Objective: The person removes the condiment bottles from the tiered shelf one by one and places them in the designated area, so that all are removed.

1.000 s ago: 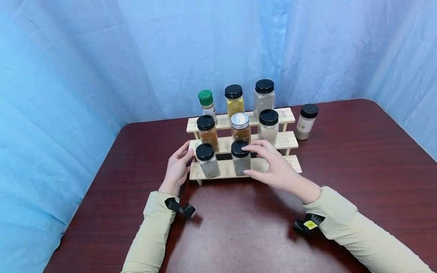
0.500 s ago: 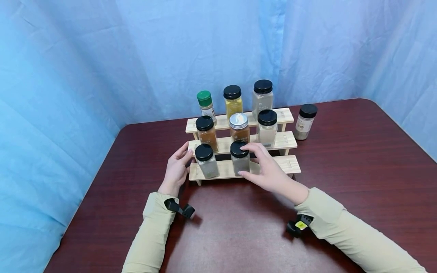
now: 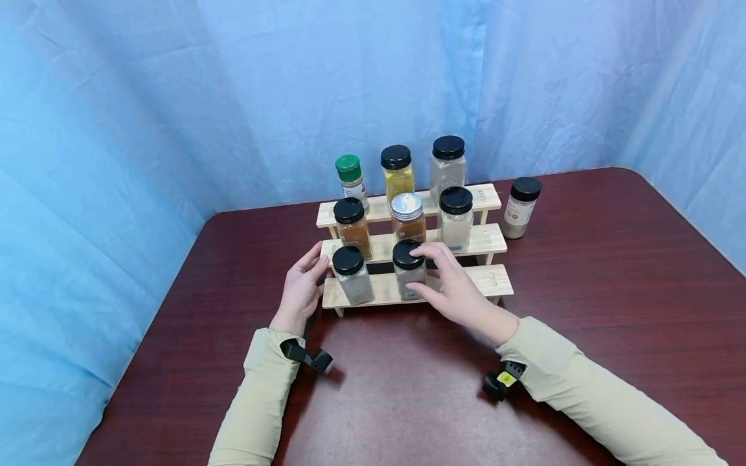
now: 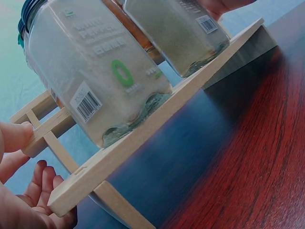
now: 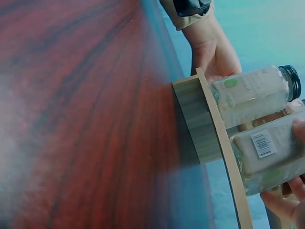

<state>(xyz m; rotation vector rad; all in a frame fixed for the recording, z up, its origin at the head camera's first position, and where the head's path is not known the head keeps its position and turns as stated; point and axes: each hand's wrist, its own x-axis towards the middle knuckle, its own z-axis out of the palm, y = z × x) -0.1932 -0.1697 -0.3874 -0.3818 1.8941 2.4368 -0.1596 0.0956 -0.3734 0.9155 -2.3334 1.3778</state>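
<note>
We start at the grey-filled jar (image 3: 410, 272) with the black cap, standing upright on the lowest, nearest step of the wooden rack (image 3: 495, 283), second from the left; its long axis runs straight up; our right hand (image 3: 457, 289) has it, fingertips curled over the cap from the right and the thumb set against the lower front of the glass, so the grip is a loose pinch around the jar rather than a full wrap; the jar lies directly left of that palm and just beyond it. From the right wrist view the jar's base looks to sit on the step, though the angle is poor and we cannot be sure it bears fully.

Just to its left on the same step stands a second pale jar (image 3: 352, 276), apart from the first; our left hand (image 3: 302, 289) rests at the rack's left end, thumb and fingers lying against the step ends, holding nothing by a grip; it is nearer that second jar, while the right hand is plainly the nearer to the held one.

On the middle step stand an orange-brown jar (image 3: 352, 226), a silver-capped jar (image 3: 408, 219) and a whitish jar (image 3: 455, 219); on the far step a green-capped jar (image 3: 351, 179), a yellow jar (image 3: 398, 173) and a tall grey jar (image 3: 448, 169); one more jar (image 3: 520, 207) stands alone on the dark red table (image 3: 612, 272), right of the rack.
</note>
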